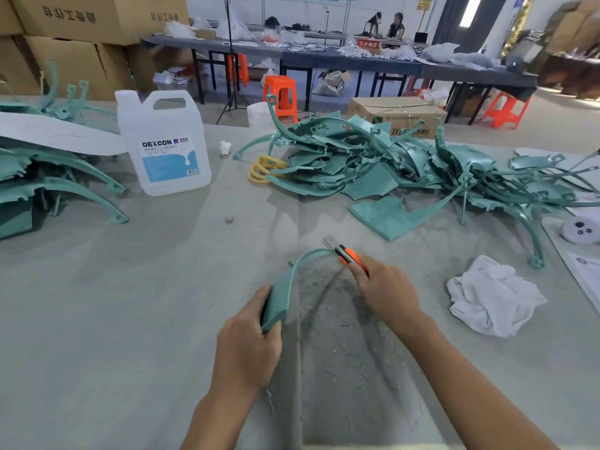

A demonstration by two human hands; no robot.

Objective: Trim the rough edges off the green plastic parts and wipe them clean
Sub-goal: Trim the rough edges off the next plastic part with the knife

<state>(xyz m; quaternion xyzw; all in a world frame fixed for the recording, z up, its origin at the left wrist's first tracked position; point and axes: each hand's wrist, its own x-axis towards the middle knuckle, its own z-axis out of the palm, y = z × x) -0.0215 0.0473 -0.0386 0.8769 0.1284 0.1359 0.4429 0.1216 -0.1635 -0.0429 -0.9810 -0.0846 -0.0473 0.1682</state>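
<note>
The left hand (248, 345) grips the near end of a curved green plastic part (285, 284). The right hand (386, 290) holds an orange box cutter (347, 254) with its blade at the part's far end. A white rag (493, 295) lies to the right.

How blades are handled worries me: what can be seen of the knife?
The knife is a slim utility knife, orange and black plastic by its look, with a thin metal blade slid out. It points away and leftward. The right hand holds it, hiding most of its grip. Its black nose seems to meet the far end of the curved green part.
</note>
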